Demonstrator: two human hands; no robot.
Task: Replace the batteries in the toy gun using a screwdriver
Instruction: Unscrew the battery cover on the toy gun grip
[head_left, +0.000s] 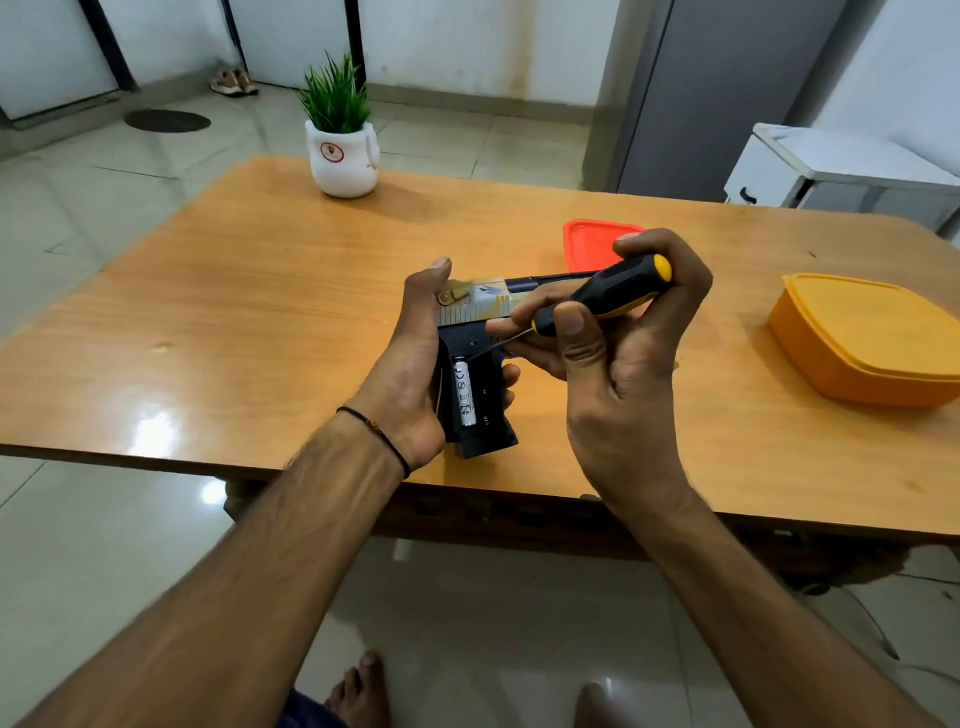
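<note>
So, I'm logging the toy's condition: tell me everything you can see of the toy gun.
The toy gun looks like dark plastic with a gold-and-white slide. The left hand grips it over the table, barrel pointing right, grip toward the person. Its grip compartment is open, one white battery inside. The screwdriver, held by the right hand, has its tip at the compartment's top.

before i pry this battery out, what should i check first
1. Compartment open, battery exposed: ok.
2. Left hand grips the toy gun round its handle: ok.
3. Right hand holds the screwdriver, tip at the battery's upper end: ok.
4. Left fingers clear of the tip: cannot tell, they curl round the handle just below the shaft.
5. Fresh batteries at hand: cannot tell, none in view; the orange container is closed.
</note>
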